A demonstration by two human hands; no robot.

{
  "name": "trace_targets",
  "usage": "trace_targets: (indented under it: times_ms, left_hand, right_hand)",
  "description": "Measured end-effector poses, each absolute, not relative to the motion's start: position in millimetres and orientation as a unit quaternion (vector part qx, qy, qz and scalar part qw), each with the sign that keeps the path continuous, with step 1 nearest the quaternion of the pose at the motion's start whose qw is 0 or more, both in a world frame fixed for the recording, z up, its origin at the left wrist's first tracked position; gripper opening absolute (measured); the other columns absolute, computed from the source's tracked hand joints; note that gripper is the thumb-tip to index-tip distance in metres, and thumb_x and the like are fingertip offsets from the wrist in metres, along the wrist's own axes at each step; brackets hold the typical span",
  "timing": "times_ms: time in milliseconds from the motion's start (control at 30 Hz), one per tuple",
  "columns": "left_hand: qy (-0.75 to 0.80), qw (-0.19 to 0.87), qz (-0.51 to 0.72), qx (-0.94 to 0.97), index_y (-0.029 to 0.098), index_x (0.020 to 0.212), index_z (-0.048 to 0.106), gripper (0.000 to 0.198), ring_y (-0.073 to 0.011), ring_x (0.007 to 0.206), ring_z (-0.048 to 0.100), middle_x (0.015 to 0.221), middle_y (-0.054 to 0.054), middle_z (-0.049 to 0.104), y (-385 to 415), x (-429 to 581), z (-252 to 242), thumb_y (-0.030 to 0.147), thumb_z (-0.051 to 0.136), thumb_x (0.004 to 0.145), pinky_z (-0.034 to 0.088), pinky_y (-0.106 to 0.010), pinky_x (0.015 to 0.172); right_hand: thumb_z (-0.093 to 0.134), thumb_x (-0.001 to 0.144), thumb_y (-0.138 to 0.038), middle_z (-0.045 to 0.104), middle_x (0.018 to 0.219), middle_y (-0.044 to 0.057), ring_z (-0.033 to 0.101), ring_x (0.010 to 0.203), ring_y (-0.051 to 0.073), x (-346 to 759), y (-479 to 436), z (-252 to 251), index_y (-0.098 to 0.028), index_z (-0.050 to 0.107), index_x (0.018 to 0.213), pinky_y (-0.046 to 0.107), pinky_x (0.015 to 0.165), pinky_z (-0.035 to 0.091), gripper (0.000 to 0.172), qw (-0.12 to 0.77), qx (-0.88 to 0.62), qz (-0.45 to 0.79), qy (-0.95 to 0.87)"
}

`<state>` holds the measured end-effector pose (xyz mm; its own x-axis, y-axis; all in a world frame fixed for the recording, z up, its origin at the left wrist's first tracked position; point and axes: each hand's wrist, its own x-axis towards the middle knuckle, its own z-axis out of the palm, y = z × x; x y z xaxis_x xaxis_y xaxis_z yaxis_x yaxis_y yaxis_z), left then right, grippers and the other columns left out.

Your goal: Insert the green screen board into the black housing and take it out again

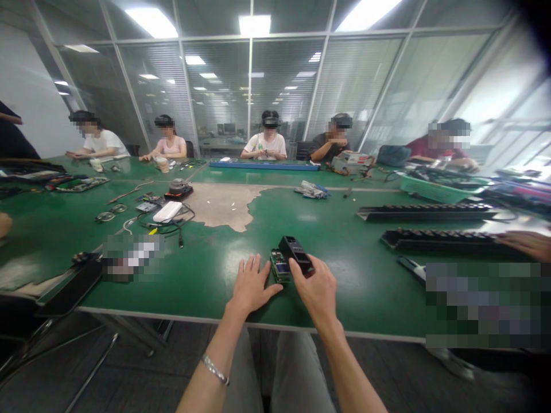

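Note:
My right hand (316,281) grips a black plastic housing (295,252), tilted, with openings in its upper face. Just left of the housing lies a green circuit board (279,268) with a dark blue, screen-like rectangle on it. The housing's left edge overlaps the board in view; I cannot tell whether they touch. My left hand (253,284) rests palm down on the table beside the board, fingers spread and holding nothing. Its thumb points toward the board's near edge. The underside of the housing is hidden.
Two long black strips (430,212) lie at right, near a green basket (443,186). A white device (167,211) with cables sits at left on the green table (206,252). A blue bar (264,166) lies at the far side, where several people sit.

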<state>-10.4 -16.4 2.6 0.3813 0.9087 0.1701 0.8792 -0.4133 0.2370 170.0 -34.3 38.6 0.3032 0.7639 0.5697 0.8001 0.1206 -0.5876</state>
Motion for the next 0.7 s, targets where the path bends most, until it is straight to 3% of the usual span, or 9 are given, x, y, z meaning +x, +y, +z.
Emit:
trace_targets:
  times_ms: [267, 700]
  left_hand:
    - [0.538, 0.046, 0.142, 0.83, 0.025, 0.151, 0.036, 0.078, -0.0348, 0.15, 0.019, 0.161, -0.014, 0.028, -18, -12, 1, 0.075, 0.032, 0.092, 0.014, -0.06, 0.119]
    - [0.545, 0.053, 0.116, 0.829, 0.01, 0.154, 0.026, 0.084, -0.0336, 0.15, 0.016, 0.162, -0.015, 0.025, -14, -11, 0, 0.064, 0.037, 0.091, 0.011, -0.053, 0.122]
  right_hand:
    - [0.053, 0.088, -0.054, 0.067, 0.097, 0.012, 0.061, 0.09, 0.025, 139, -31, 43, -0.017, 0.065, 0.104, 0.033, 0.079, 0.042, 0.042, 0.401, -0.695, 0.0, -0.597]
    - [0.054, 0.089, -0.047, 0.064, 0.103, 0.01, 0.063, 0.092, 0.022, 130, -48, 29, -0.018, 0.061, 0.114, 0.03, 0.076, 0.042, 0.039, 0.332, -0.729, 0.015, -0.598]
